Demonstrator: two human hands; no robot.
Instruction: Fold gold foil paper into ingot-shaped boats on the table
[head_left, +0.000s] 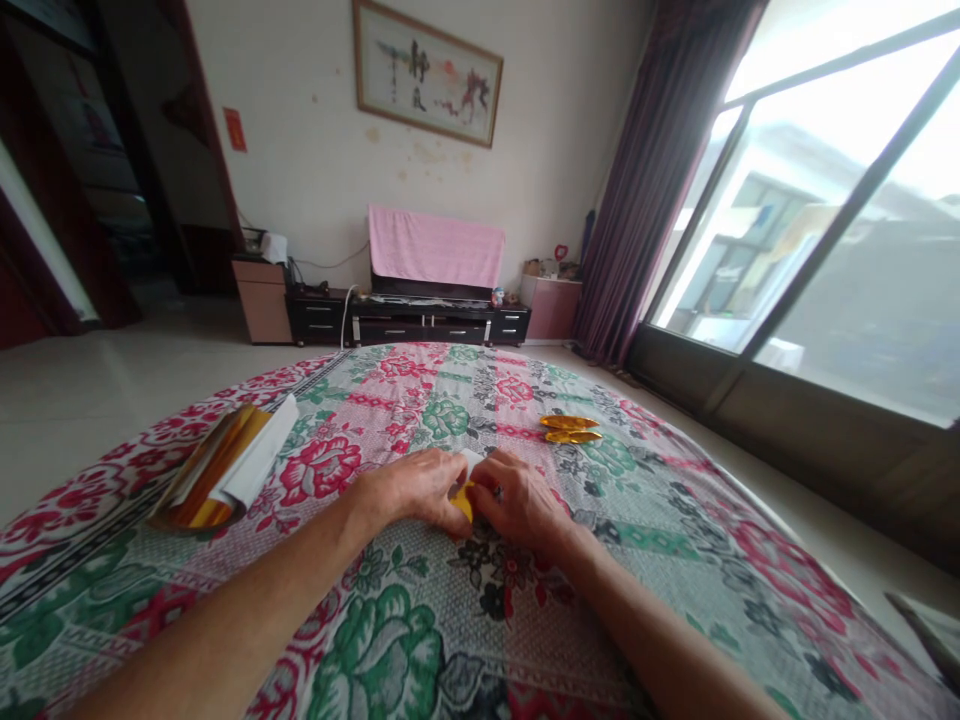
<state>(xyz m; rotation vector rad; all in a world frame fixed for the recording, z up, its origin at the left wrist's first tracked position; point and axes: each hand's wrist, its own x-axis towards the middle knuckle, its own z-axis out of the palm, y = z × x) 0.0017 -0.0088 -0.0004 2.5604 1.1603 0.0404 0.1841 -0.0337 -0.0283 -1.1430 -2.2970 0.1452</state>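
Over the middle of the patterned cloth, my left hand (431,486) and my right hand (519,496) meet around a small piece of gold paper (463,500). Both hands are closed on it, fingers bent toward each other. A bit of its white side shows beyond the fingertips; most of the piece is hidden by the hands. To the right and farther off lie two slim, boat-shaped folded gold papers (571,430), side by side. At the left rests a loosely curled stack of gold and white paper sheets (225,468).
A red, green and grey floral cloth (379,640) covers the rounded table. Past its far edge stands a low black TV cabinet (420,328) with a pink towel (435,245) draped above it. Purple curtains (626,190) hang beside the large window at the right.
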